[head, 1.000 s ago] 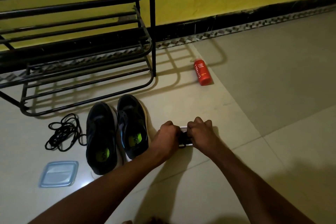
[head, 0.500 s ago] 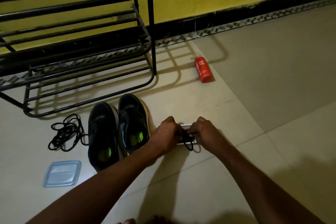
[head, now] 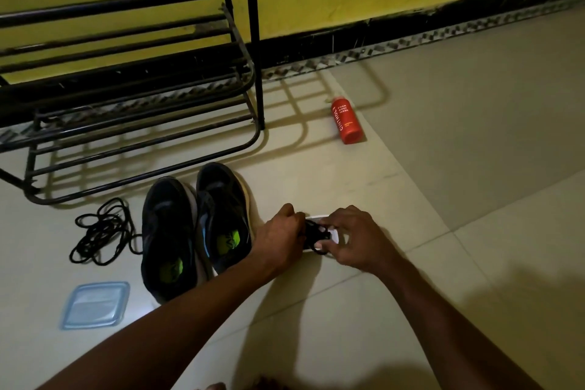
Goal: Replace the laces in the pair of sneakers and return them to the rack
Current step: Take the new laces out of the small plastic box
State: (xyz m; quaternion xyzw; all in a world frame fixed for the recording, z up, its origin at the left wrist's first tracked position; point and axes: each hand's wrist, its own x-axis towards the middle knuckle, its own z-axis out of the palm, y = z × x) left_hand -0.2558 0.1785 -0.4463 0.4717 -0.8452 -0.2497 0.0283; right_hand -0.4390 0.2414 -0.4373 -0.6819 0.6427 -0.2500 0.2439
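Both hands meet over a small white tub (head: pixel 333 235) on the floor. The left hand (head: pixel 281 237) and right hand (head: pixel 351 241) are each curled, pinching the bundle of black laces (head: pixel 312 232) that sits in the tub. The sneakers (head: pixel 221 209) stand side by side just left of the left hand, toes towards the rack (head: pixel 253 41) and heels towards the person, eyelets bare. The left hand is nearer them, so the freed lace likely has to travel leftwards to the closer shoe. A lace pile (head: pixel 101 231) lies further left, beyond the pair.
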